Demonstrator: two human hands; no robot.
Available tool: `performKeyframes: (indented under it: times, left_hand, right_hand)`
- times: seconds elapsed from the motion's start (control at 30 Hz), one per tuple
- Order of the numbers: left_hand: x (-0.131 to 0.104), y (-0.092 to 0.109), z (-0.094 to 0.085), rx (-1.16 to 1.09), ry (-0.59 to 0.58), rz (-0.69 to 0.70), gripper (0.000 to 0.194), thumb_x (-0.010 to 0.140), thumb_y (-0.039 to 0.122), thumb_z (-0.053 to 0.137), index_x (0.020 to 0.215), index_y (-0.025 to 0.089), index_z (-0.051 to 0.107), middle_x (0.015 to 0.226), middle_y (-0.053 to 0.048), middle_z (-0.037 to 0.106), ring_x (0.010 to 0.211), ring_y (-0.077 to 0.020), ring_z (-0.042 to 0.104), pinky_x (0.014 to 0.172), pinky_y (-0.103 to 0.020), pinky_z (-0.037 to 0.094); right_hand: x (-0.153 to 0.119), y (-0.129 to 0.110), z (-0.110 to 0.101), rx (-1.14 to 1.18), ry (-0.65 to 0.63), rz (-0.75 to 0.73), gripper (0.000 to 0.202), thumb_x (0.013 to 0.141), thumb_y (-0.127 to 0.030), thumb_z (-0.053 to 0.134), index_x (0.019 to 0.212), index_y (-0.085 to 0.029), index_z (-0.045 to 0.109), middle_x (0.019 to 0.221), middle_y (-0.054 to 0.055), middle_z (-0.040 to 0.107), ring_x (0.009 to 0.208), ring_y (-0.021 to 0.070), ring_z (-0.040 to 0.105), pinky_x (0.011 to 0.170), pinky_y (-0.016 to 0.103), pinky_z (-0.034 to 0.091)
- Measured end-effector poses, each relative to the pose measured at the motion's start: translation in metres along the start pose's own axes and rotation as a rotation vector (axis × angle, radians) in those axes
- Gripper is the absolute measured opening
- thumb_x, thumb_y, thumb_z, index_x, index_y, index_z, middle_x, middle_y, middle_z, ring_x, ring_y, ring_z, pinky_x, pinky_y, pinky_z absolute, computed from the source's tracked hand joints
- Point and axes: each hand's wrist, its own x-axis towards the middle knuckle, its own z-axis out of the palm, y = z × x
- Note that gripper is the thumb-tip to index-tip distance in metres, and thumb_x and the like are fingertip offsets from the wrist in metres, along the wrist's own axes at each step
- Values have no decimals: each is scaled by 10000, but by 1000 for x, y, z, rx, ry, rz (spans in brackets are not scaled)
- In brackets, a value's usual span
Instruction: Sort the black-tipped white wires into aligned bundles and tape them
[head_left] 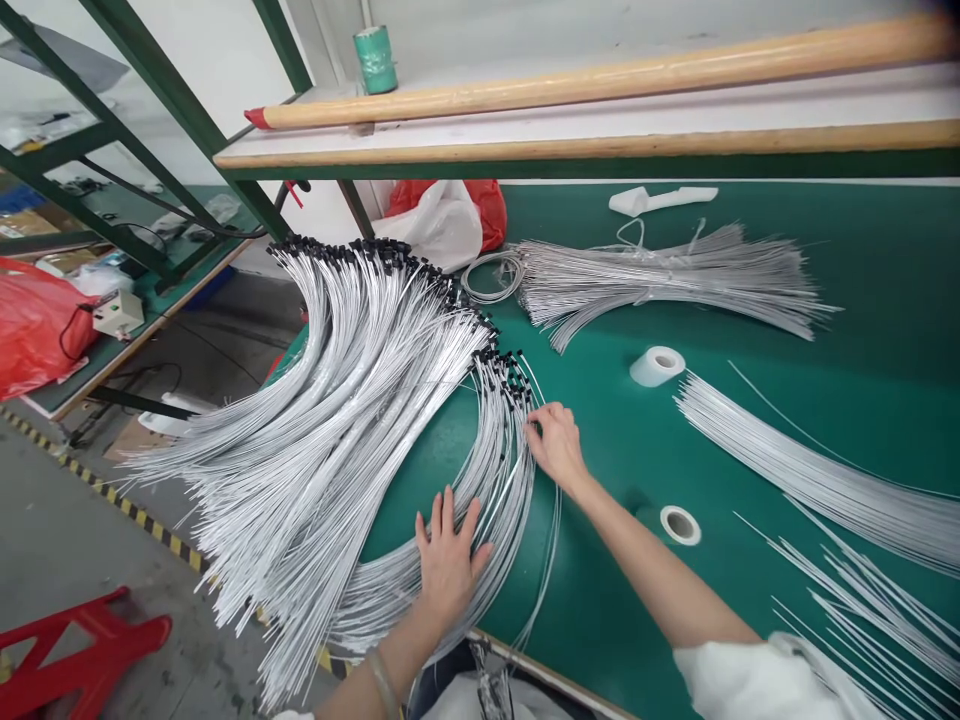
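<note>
Head view: a curved bundle of black-tipped, pale-grey wires (510,505) lies under the open, spread left hand (448,555); beside its tips, the right hand (555,440) curls, hold unclear. Left of both hands, thick black-tipped grey sheaves (322,440) look done; rightward, plain-ended white wires (795,465) seem undone.

Through my feed, a pale wall (480,35) fills the top of the frame, evenly lit. Beneath it I see a white shelf (637,118) edged in wood, its green metal post (255,205) slanting at upper left. A green-topped workbench (900,300) spreads across centre and right, shaded under the shelf. At left I make out a second green-topped bench (161,310); lower left, grey floor (45,500), black-and-yellow striped tape (135,512) and a red plastic stool (94,645).
</note>
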Motion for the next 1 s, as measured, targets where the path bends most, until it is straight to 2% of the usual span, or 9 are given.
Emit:
performKeyframes:
  times: [0.1, 0.17, 0.23, 0.3, 0.43, 0.57, 0.73, 1.0]
  left_hand:
    - [0, 0, 2, 18, 11, 1, 498, 817, 399, 415, 1301, 310, 336, 1370, -142, 324, 1221, -342, 310, 907, -606, 259]
    - [0, 0, 2, 27, 10, 13, 500, 822, 401, 402, 1306, 299, 329, 1368, -155, 322, 1223, -342, 308, 899, -611, 261]
    - [0, 1, 2, 25, 6, 19, 505, 823, 398, 398, 1311, 286, 323, 1364, -165, 324, 1224, -343, 305, 896, -613, 260]
    - [1, 1, 2, 16, -1, 7, 511, 820, 389, 406, 1312, 282, 321, 1362, -166, 327, 1221, -342, 308, 898, -615, 254]
    - [1, 4, -2, -41, -47, -35, 541, 798, 413, 439, 1312, 306, 307, 1377, -152, 305, 1225, -333, 303, 907, -619, 240]
    - [0, 3, -7, -116, -95, -47, 580, 778, 496, 433, 1311, 306, 305, 1410, -151, 234, 1249, -337, 258, 919, -623, 225]
    - [-1, -1, -13, -161, -116, -15, 623, 786, 564, 348, 1330, 276, 255, 1427, -164, 176, 1259, -338, 234, 926, -614, 222]
    - [-5, -2, -13, -181, -72, -8, 614, 805, 571, 258, 1336, 264, 220, 1406, -185, 221, 1251, -338, 258, 908, -601, 249]
  right_hand:
    - [-25, -17, 11, 31, -137, -105, 162, 785, -168, 464, 713, -163, 609, 861, 69, 517, 858, 208, 437, 644, 287, 328]
    - [-35, -24, 18, 7, -183, -100, 156, 777, -163, 472, 784, -160, 628, 865, 70, 525, 855, 206, 444, 644, 289, 325]
    - [-36, -27, 21, -41, -187, -76, 201, 783, -173, 467, 909, -160, 623, 894, 80, 526, 863, 211, 447, 652, 299, 322]
    - [-33, -29, 22, -107, -202, -59, 228, 783, -187, 469, 953, -166, 618, 910, 91, 526, 875, 225, 446, 657, 314, 318]
    - [-27, -31, 18, -208, -253, -61, 185, 763, -202, 492, 845, -188, 657, 895, 98, 543, 887, 252, 453, 643, 331, 316]
    - [-29, -24, 22, -205, -231, -128, 206, 774, -237, 491, 882, -205, 663, 873, 91, 561, 874, 250, 473, 620, 319, 341]
    - [-31, -9, 40, -194, -155, -183, 293, 780, -259, 429, 968, -195, 644, 834, 100, 572, 783, 252, 493, 566, 319, 376]
    - [-31, 4, 56, -161, -44, -271, 343, 774, -315, 408, 785, -150, 709, 781, 144, 585, 617, 248, 494, 529, 342, 394]
